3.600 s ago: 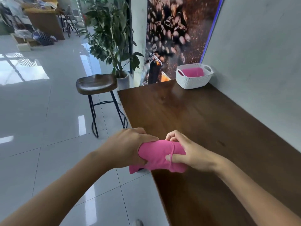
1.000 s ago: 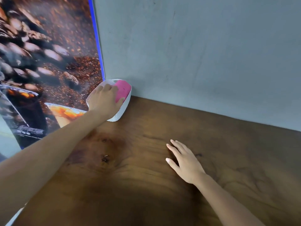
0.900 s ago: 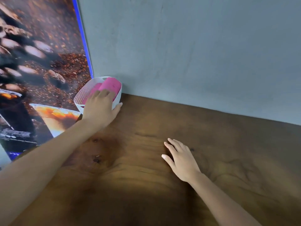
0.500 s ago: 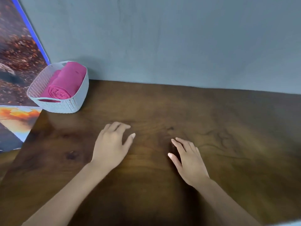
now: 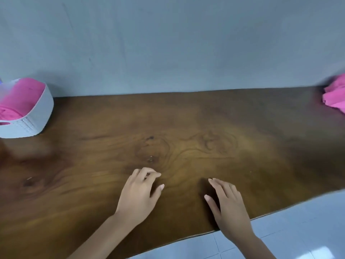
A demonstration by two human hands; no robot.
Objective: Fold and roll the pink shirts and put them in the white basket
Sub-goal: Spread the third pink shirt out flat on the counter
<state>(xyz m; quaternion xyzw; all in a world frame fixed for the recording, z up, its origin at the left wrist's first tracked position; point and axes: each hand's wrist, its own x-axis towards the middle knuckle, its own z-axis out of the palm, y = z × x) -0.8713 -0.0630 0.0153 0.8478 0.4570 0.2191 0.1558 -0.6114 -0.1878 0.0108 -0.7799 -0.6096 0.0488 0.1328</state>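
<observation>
Hands loose, holding nothing, mid-table; basket far left, pink pile at right edge.

Brown wooden table against the wall, bearing white basket far left, loose pink shirts far right, both hands near the front edge

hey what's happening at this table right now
A person is partway through rolling pink shirts and packing them into a white basket at the far left of the wooden table. Rolled pink shirts sit in the basket. Both hands hold nothing: the left hand and right hand hover over or rest on the table, fingers relaxed. A loose pile of pink fabric lies at the far right edge.
</observation>
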